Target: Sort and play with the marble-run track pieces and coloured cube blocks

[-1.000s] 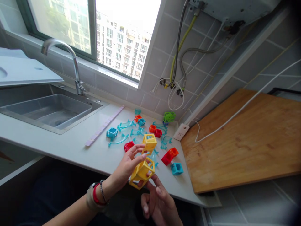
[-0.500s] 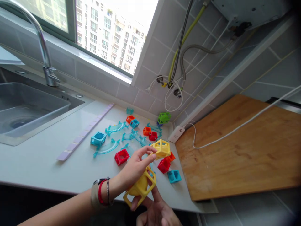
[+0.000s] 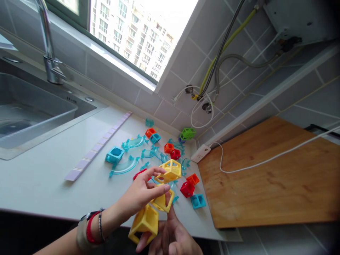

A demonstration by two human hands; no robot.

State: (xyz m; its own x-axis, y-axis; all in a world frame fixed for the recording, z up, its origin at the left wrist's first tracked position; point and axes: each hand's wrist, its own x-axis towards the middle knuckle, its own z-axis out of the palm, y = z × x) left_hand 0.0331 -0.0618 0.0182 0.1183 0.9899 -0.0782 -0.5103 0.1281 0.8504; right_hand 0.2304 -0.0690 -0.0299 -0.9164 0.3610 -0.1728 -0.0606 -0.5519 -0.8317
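Note:
My left hand (image 3: 145, 189), with a watch and bracelets at the wrist, has its fingers closed on an upper yellow cube block (image 3: 174, 170) with open sides. Its thumb lies over a middle yellow cube block (image 3: 166, 202). Below that, a lower yellow cube block (image 3: 145, 223) rests in my right hand (image 3: 172, 235), whose fingers reach under and behind the yellow pieces. Whether the three are all joined I cannot tell. A red cube block (image 3: 139, 173) lies partly hidden behind my left hand.
On the white counter (image 3: 47, 187) lie clear blue curved track pieces (image 3: 129, 165), a blue cube block (image 3: 114, 155), more red, orange and blue blocks (image 3: 187, 189) and a green block (image 3: 188, 133). A pale purple strip (image 3: 90, 156), sink (image 3: 87, 106), wooden board (image 3: 265, 177) and white power strip (image 3: 201, 153) surround them.
The upper yellow block has moved left and nearer the lower ones. The yellow pieces are turned so a middle and a lower block now show separately. The view has shifted slightly.

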